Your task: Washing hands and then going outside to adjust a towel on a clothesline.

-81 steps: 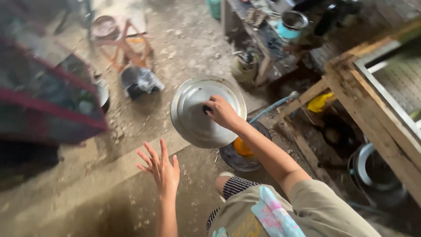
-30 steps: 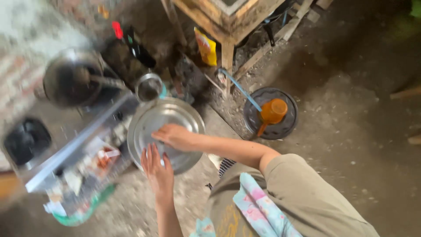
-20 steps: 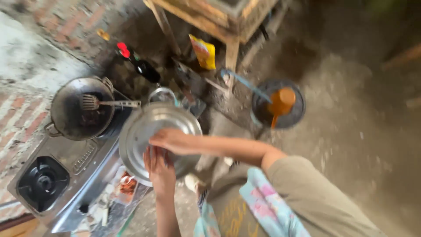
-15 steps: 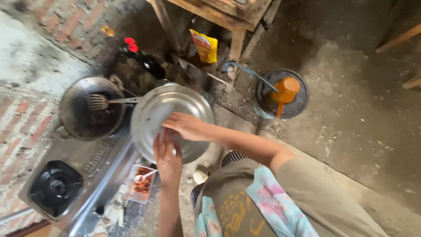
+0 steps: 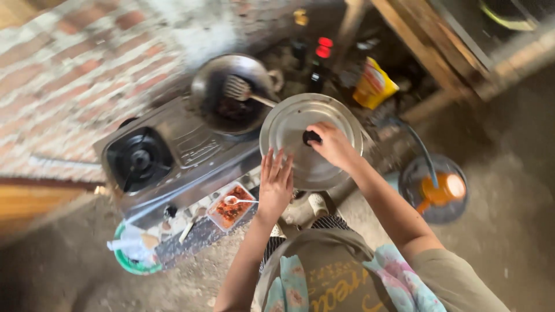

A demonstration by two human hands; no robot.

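Observation:
My right hand [image 5: 334, 144] grips the dark knob at the middle of a round metal lid [image 5: 292, 124], held flat over the right end of a two-burner gas stove [image 5: 188, 150]. My left hand [image 5: 276, 182] has its fingers spread, the fingertips touching the lid's near rim. A dark wok [image 5: 228, 95] with a slotted metal spatula [image 5: 243, 91] in it sits on the stove's right burner, just left of the lid. What lies under the lid is hidden.
The left burner [image 5: 139, 160] is bare. A clear tub of red chili paste with a spoon [image 5: 231, 206] and a green bowl [image 5: 132, 254] lie before the stove. A yellow packet [image 5: 374, 84], dark bottles [image 5: 319, 58], an orange dipper on a round dark lid [image 5: 436, 188], a brick wall [image 5: 75, 63].
The view has swung, shifting the stove toward the middle. My right hand still holds the lid by its knob. My left hand has slid from the lid's face to its near rim.

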